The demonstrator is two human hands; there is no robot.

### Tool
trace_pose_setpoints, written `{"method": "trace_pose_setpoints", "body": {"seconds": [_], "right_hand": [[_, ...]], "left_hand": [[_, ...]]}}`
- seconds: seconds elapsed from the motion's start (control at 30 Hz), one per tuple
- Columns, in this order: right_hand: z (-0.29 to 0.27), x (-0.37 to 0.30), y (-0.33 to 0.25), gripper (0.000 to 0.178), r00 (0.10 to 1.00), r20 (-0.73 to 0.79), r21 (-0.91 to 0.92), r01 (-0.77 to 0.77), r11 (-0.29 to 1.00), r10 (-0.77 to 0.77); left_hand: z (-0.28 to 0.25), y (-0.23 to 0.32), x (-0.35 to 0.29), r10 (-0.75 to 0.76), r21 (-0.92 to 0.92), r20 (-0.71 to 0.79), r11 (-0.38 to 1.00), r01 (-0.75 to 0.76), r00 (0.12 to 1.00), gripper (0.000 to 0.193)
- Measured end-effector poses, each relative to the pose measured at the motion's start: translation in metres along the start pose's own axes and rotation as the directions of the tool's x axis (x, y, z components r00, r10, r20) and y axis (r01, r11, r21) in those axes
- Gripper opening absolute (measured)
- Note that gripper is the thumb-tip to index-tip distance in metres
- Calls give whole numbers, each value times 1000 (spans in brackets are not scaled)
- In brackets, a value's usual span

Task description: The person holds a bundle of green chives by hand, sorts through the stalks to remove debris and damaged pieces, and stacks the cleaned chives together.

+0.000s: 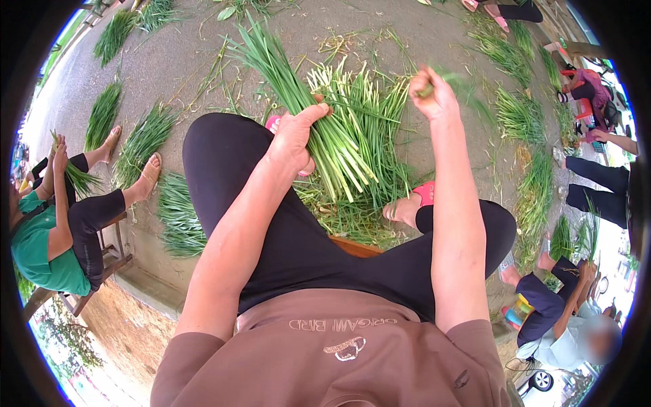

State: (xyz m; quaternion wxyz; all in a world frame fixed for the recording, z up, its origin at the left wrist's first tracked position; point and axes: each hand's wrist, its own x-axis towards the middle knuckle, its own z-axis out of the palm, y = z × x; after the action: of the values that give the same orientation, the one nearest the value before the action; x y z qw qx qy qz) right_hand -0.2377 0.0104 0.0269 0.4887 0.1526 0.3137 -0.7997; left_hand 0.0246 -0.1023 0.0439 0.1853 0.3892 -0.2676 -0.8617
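Head view: left hand (297, 139) angled inward, clasped round stalk bundle (339, 154); right hand (435, 97) extended forward, fisted round blurred greens (465, 87).

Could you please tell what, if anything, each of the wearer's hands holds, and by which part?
The left hand holds a bundle of green stalks around its middle. The right hand apparently grips green strands, too blurred to tell where.
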Motion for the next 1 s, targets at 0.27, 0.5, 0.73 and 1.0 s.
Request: {"method": "trace_pose_setpoints", "body": {"seconds": [0.27,0.5,0.73,1.0], "right_hand": [[13,-2,80,24,959,68,-942,-29,333,274],[-142,-3,111,12,825,-387,-922,-342,-182,411],[-45,-8,105,23,938,-143,-706,127,-696,317],[77,-7,157,36,812,334,-763,531,-368,478]], "left_hand": [[5,6,-10,22,42,-60,999,-19,998,26],[0,2,-9,30,22,-91,999,-28,995,22],[6,3,-11,77,23,-66,997,-76,995,24],[3,55,-48,201,-188,256,970,-156,945,40]]}}
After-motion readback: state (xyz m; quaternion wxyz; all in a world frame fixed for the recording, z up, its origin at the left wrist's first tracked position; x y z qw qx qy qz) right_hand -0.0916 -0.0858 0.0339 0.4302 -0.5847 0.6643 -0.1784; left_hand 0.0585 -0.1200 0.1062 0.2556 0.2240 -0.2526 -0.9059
